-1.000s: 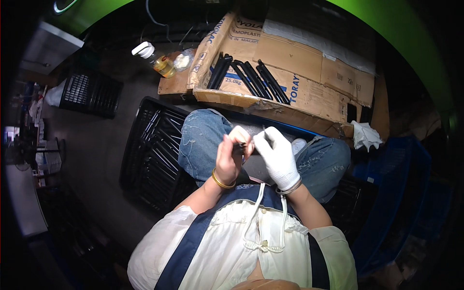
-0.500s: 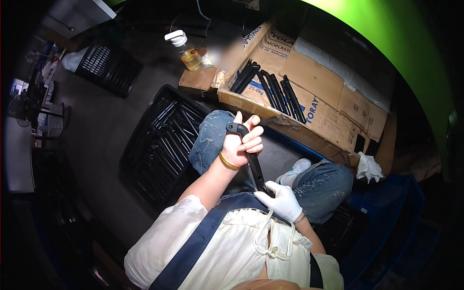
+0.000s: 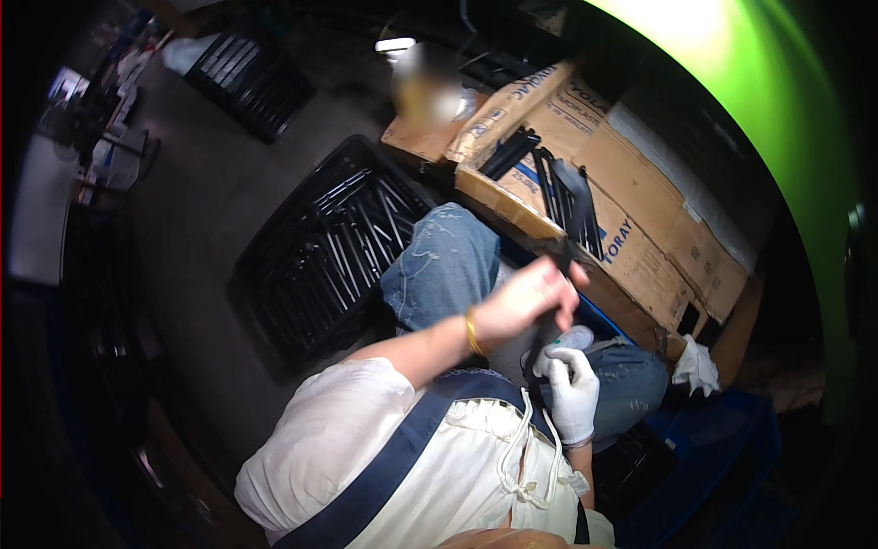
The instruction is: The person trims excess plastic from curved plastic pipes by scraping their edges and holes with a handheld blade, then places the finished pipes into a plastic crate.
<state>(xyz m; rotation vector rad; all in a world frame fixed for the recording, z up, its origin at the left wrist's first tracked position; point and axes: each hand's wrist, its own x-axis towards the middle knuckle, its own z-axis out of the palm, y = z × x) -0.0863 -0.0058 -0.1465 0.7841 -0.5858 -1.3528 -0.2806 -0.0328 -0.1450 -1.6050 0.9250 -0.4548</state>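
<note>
My left hand (image 3: 535, 300), bare and with a yellow bangle at the wrist, is smeared by motion. Its fingers are closed around a black tubular handle (image 3: 576, 215), whose blurred far end reaches over the cardboard box. Lower and to the right, my right hand (image 3: 572, 393) wears a white glove and has curled fingers, with thumb and forefinger together. Something dark runs beside those fingertips; whether the glove grips it is unclear. Several similar black handles (image 3: 510, 154) lie on the cardboard box (image 3: 626, 183), partly behind the held one.
Left of my knee stands a black crate (image 3: 251, 297) full of long black parts. Another black crate (image 3: 245, 78) is farther back. A blurred bottle (image 3: 395, 46) stands on a small wooden surface. A crumpled white cloth (image 3: 697, 366) hangs by the box's right corner, above blue bins (image 3: 722, 439).
My left hand has moved right with the black handle, whose far end is now over the box. The gloved hand has shifted slightly right, apart from the left. The view has turned.
</note>
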